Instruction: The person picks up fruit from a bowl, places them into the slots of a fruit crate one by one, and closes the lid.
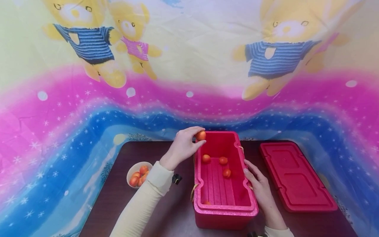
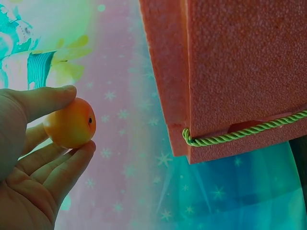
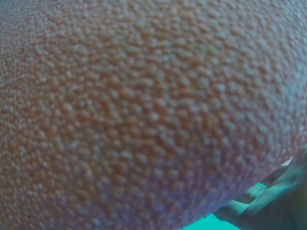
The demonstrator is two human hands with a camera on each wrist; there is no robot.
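My left hand (image 1: 185, 144) pinches an orange-red round fruit (image 1: 200, 135) between thumb and fingertips, over the far left rim of a deep red foam box (image 1: 226, 208). In the left wrist view, this fruit (image 2: 72, 123) shows a small dark spot at one end. Several like it lie on the box's ribbed floor, among them a fruit (image 1: 226, 173) near the middle; one at the near end is partly hidden by the wall. My right hand (image 1: 262, 184) rests against the box's right side, fingers extended by the rim. The foam wall (image 3: 153, 105) fills most of the right wrist view.
Left of the box, a white bowl (image 1: 129, 174) holds several more such fruits, partly behind my left sleeve. The red lid (image 1: 299, 177) lies flat on the dark table (image 1: 106, 204) at the right. Rope handles (image 2: 244, 136) hang on the box's sides. A bear-print cloth (image 1: 189, 75) hangs behind.
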